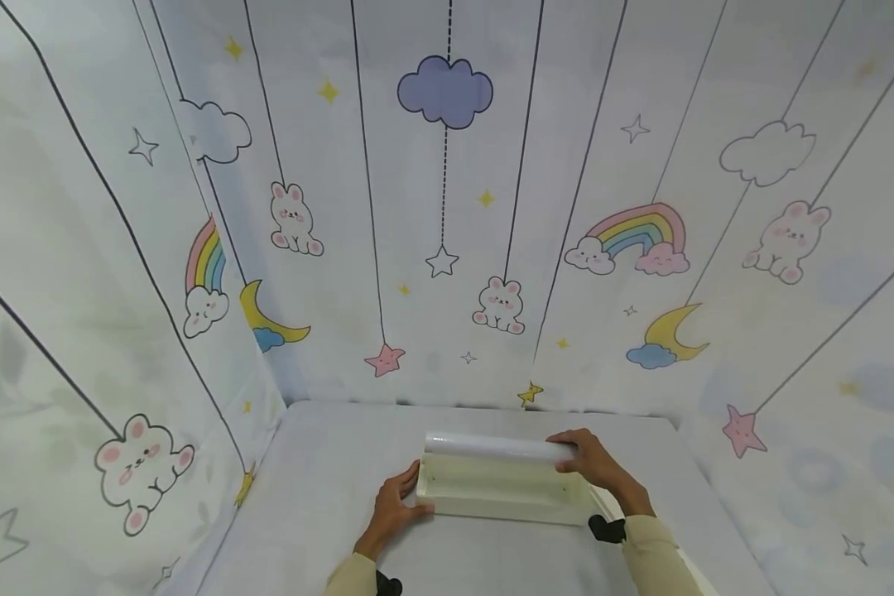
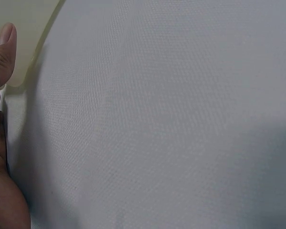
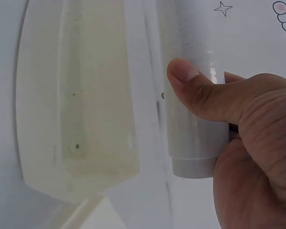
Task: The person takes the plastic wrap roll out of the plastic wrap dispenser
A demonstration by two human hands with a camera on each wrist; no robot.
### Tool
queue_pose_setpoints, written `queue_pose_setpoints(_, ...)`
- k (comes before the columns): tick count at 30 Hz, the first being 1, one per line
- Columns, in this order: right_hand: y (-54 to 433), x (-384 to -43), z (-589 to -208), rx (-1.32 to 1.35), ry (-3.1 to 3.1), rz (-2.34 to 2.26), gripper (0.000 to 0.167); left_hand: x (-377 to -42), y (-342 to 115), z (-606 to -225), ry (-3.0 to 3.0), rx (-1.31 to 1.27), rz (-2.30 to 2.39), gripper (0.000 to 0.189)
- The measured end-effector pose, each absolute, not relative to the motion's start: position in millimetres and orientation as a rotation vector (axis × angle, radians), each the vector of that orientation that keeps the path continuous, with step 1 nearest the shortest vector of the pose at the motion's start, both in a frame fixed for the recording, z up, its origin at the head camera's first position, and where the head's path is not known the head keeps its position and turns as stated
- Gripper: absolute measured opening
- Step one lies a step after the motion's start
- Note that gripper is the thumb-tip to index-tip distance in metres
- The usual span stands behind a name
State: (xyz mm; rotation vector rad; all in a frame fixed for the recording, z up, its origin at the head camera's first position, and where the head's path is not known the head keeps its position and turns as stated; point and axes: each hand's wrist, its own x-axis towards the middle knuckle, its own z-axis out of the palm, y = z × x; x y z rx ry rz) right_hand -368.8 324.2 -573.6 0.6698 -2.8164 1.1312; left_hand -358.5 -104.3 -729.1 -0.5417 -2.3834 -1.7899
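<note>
A long, cream plastic dispenser box [image 1: 502,508], its hollow facing up, lies on the white-covered table. My left hand [image 1: 393,511] grips its left end, thumb against the front wall and fingers around the end. In the left wrist view the thumb [image 2: 6,55] presses on the cream plastic. My right hand [image 1: 592,459] holds a shiny whitish cling film roll [image 1: 492,447] by its right end, along the far side of the box. In the right wrist view the roll [image 3: 193,129] is beside the box, with its narrower core end showing and the thumb across it.
A long pale strip [image 1: 606,502] runs out from the box's right end, partly hidden under the right forearm. White cloth covers the table [image 1: 328,447]. Fabric walls [image 1: 447,331] printed with rabbits, clouds and stars rise at the back and both sides.
</note>
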Motion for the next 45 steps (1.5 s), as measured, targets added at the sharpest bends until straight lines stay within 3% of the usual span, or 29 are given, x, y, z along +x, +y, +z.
queue_pose_setpoints(9,322.7,-384.6,-570.4,0.721,-2.787,1.089,0.045,-355.4,-103.5,-728.4,-2.409,-0.504,-1.822,0.104)
queue_pose_setpoints(21,321.3,-398.2,-572.5,0.598,-2.776,1.12,0.045,-363.7,-104.3,-738.0,-2.412,-0.449,-1.918,0.108)
queue_pose_setpoints(45,312.2,-409.5,-577.3,0.511,-2.771,1.103,0.046,-364.3,-105.4,-736.5,-2.357,-0.563,-1.872,0.105)
